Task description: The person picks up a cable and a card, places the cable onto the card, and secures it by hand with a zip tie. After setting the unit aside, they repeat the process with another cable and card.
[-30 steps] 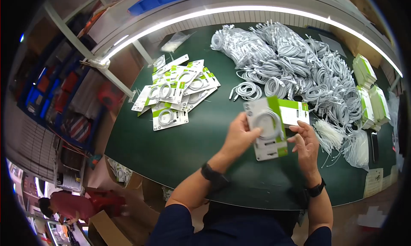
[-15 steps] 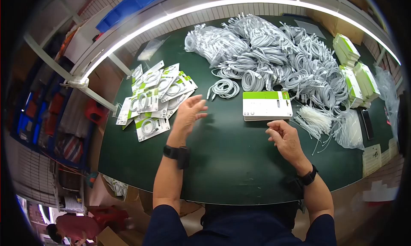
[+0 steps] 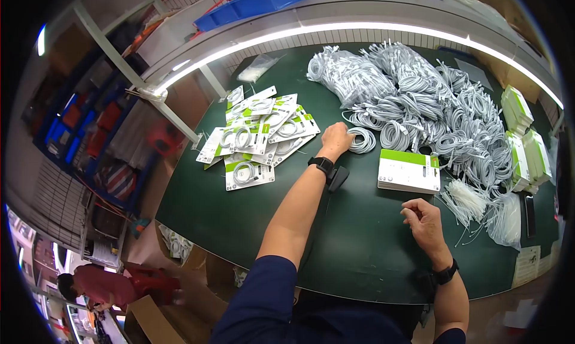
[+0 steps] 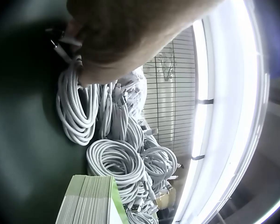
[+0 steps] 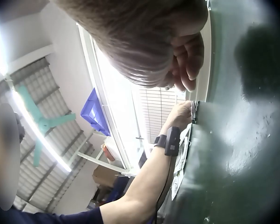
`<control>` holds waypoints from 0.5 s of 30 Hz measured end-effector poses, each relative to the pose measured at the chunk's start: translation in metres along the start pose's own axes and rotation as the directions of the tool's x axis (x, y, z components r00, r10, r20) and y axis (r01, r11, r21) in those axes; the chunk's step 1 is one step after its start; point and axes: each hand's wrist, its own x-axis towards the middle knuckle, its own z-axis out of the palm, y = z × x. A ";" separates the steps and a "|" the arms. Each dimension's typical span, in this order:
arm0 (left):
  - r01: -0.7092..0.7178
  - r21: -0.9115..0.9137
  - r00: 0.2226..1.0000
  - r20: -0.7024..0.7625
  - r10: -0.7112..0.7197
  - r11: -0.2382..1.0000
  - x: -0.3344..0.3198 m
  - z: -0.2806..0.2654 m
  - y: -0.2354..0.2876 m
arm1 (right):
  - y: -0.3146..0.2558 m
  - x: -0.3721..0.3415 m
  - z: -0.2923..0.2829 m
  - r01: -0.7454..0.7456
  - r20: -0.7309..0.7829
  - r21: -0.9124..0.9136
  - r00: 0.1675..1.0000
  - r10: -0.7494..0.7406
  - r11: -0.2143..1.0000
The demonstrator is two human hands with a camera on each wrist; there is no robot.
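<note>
My left hand (image 3: 336, 141) is at the left side of a coiled white cable (image 3: 362, 140) on the green table. In the left wrist view, its fingers grip the upper end of that coil (image 4: 75, 109), near the connectors; part of the grip is hidden behind the hand. My right hand (image 3: 424, 224) holds nothing, its fingers loosely bent, just in front of a stack of white-and-green cards (image 3: 408, 171). In the right wrist view, the same right hand (image 5: 154, 51) hangs over the tabletop with its fingers curled in.
Left on the table (image 3: 353, 236) lies a pile of carded cables (image 3: 250, 175). A large heap of coiled white cables (image 3: 419, 104) spreads across the back right. Loose white ties (image 3: 466, 200), a plastic bag (image 3: 504, 221) and more card stacks (image 3: 516, 110) stand at the right.
The carded cable held by my left hand a second ago is out of that hand. The left hand moved from beside the pile rightward to the coiled cable. My right hand stays near the cards.
</note>
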 end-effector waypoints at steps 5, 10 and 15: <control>-0.069 -0.003 0.997 -0.038 0.069 0.998 0.002 -0.003 -0.005 | -0.001 -0.004 0.001 0.028 -0.022 0.017 0.999 -0.027 0.999; -0.122 0.046 0.984 -0.123 0.127 0.991 -0.013 -0.013 -0.014 | 0.000 -0.004 0.000 0.056 -0.016 -0.014 0.998 -0.056 0.998; -0.118 -0.096 0.992 -0.059 0.112 0.988 -0.016 -0.015 -0.022 | -0.001 -0.003 0.000 0.079 -0.010 -0.022 0.997 -0.079 0.997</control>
